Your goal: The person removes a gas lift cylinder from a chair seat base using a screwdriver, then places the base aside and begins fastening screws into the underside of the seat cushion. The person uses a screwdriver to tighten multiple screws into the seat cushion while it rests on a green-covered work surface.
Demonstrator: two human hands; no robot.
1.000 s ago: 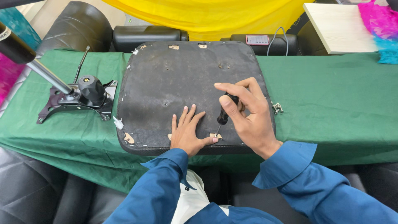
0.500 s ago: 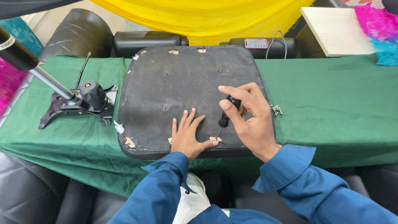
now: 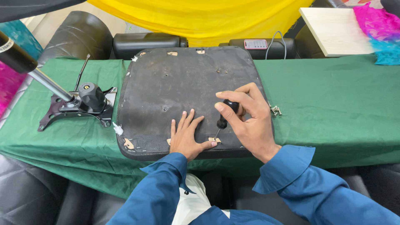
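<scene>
A black screwdriver [image 3: 225,116] stands almost upright near the front edge of an upturned seat pad [image 3: 187,87], its tip down at a small tan tab on the pad's dark underside. The right hand [image 3: 248,121] grasps the handle, fingers curled around it and thumb pressed against its side. The left hand [image 3: 187,135] lies flat on the pad just beside the tip, fingers released and spread, thumb stretched toward the tab.

The pad rests underside up in the middle of a table covered with a green cloth [image 3: 333,104], its front edge reaching the table's near edge. More tan tabs and bits of white stuffing show along its rim. Just off the pad's right edge, a few small screws [image 3: 275,110] lie on the cloth.

To the left of the pad sits a black metal chair mechanism [image 3: 77,108] with a round knob, a thin lever and a silver gas cylinder [image 3: 46,83] slanting up to the left. Behind the table are two black armrests [image 3: 146,41], a yellow cloth [image 3: 200,16] and, at the far right, a pale board [image 3: 333,29] with pink and turquoise fabric [image 3: 379,25] on it. Both sleeves are blue.
</scene>
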